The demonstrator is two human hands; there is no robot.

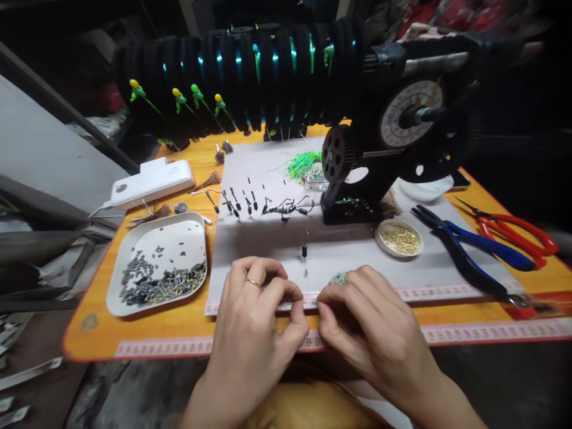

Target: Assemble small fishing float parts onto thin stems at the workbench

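Observation:
My left hand (257, 319), a ring on one finger, is curled with thumb and index finger pinched near the front edge of the white board (263, 238). Whatever it holds is too small to make out. Close beside it, my right hand (369, 316) is also pinched, its fingertips facing the left ones; what lies in that pinch is hidden. A small pale-green crumpled piece (338, 278) shows behind the right fingers; I cannot tell whether they grip it. Just beyond both hands, a small black cylindrical piece (304, 251) rests on the board.
A drum rack (295, 83) with green and yellow pieces overhangs the back. At left are a white tray (111, 292) of small grey parts and a white power bank (156, 182). Rightward lie a dish (379, 241) of gold bits, blue-handled pliers (485, 241) and red-handled pliers (513, 229).

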